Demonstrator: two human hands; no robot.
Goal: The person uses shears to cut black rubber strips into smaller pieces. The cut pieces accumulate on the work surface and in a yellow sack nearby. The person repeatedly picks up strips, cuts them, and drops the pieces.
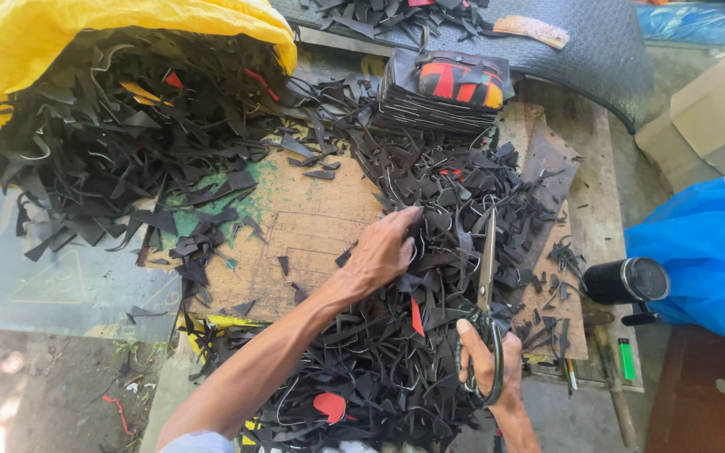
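My left hand (382, 252) rests palm down on a heap of black leather scraps (430, 252), fingers spread across the pieces. My right hand (487, 362) grips the handles of large scissors (486, 277), whose closed blades point away from me over the heap. A few red scraps (330, 405) lie among the black ones near me. The scraps cover much of a worn wooden board (312, 226).
A yellow sack (86, 25) spilling black scraps lies at the upper left. A stack of cut black pieces with a red and orange one on top (446, 88) stands beyond the heap. A black cylinder (627, 281), green lighter (626, 358), blue bag (706, 252) and cardboard box (715, 117) sit to the right.
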